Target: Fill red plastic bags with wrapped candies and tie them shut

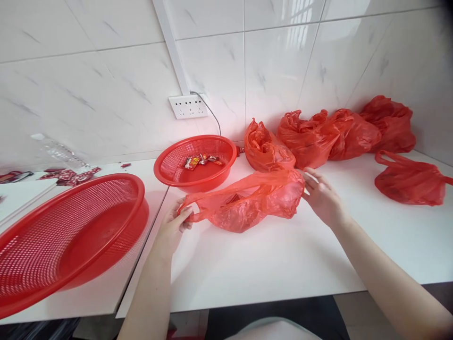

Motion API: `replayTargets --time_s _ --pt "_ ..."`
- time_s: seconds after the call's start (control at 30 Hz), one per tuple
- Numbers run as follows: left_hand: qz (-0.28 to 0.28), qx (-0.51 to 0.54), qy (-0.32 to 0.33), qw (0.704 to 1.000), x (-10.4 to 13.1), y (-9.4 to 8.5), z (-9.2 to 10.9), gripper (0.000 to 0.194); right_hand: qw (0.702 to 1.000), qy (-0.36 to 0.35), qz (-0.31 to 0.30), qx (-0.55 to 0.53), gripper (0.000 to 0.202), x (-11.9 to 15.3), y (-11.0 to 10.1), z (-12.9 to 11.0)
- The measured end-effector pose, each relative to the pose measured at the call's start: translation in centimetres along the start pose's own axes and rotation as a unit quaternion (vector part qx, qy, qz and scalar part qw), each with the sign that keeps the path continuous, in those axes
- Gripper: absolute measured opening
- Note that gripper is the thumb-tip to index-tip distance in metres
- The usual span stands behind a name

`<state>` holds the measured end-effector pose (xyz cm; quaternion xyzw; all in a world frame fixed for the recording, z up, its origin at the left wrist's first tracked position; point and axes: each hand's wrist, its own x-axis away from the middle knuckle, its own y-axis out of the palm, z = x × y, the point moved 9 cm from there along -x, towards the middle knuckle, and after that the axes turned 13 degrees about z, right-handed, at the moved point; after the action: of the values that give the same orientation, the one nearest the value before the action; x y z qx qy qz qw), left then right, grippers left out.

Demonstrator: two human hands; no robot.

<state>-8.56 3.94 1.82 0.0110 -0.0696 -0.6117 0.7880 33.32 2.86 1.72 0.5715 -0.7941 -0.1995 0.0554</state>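
Observation:
A thin red plastic bag (244, 203) is stretched sideways between my two hands over the white table, with some dark red contents showing through its opening. My left hand (177, 219) is closed on the looped handle at the bag's left end. At the other end, my right hand (323, 196) pinches the bag's edge with its fingertips, the other fingers loosely bent. Behind the bag stands a small red plastic basket (164, 165) with several small wrapped packets (193, 162) in it.
A large red basket (138, 189) stands at the left, near a clear bottle (63, 151) and red wrapped packets (79, 177). Several filled red bags (307, 139) line the wall; another red bag (410, 182) lies at the right. A wall socket (188, 106) has a cable.

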Motion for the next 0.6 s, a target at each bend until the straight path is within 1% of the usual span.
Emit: replayTargets --time_s 0.07,0.1,0.13,0.17,0.2,0.23,0.3,0.37,0.4,0.43,0.5,0.53,0.6 --pt "-0.076 -0.012 0.017 0.997 0.9 0.6 0.3 0.060 0.998 -0.027 0.056 -0.032 0.043 1.3 -1.9 0.9" --pt "-0.118 -0.023 0.026 0.992 1.5 1.3 0.2 0.069 0.997 -0.016 0.067 -0.039 0.045 2.3 -2.2 1.9" --pt "-0.151 -0.047 0.029 0.987 2.1 2.0 -0.3 0.074 0.997 0.011 0.061 -0.042 0.047 3.3 -1.8 3.2" --pt "-0.165 -0.069 0.029 0.983 2.6 2.9 -0.9 0.076 0.997 0.046 0.034 -0.042 0.050 4.5 -0.8 4.6" --pt "-0.172 -0.075 0.022 0.982 3.1 3.9 -1.6 0.078 0.996 0.085 -0.017 -0.037 0.054 5.8 0.8 6.0" --pt "-0.167 -0.068 0.018 0.983 3.4 5.0 -2.2 0.080 0.993 0.105 -0.040 -0.037 0.055 6.8 2.2 6.8" --pt "-0.129 -0.030 0.011 0.991 3.7 7.1 -3.0 0.078 0.988 0.131 -0.068 -0.040 0.056 7.6 5.0 7.8" --pt "-0.093 -0.002 0.011 0.996 3.5 9.1 -3.4 0.073 0.983 0.160 -0.068 -0.062 0.055 6.8 7.4 8.2" --pt "-0.071 0.002 0.011 0.997 3.1 9.7 -3.4 0.069 0.979 0.182 -0.062 -0.072 0.053 5.9 8.4 8.4" --pt "-0.054 0.004 0.010 0.998 2.7 10.2 -3.4 0.063 0.975 0.203 -0.047 -0.078 0.050 4.9 9.1 8.6" --pt "-0.007 0.006 0.015 1.000 1.6 10.3 -3.1 0.050 0.968 0.236 -0.016 -0.077 0.044 2.9 9.9 8.7" --pt "0.011 0.011 0.018 1.000 1.0 10.2 -3.0 0.047 0.967 0.240 0.001 -0.080 0.042 1.9 10.2 8.5" --pt "0.036 0.032 0.023 0.999 0.0 10.1 -2.7 0.045 0.967 0.230 0.018 -0.104 0.039 0.6 10.6 7.9"
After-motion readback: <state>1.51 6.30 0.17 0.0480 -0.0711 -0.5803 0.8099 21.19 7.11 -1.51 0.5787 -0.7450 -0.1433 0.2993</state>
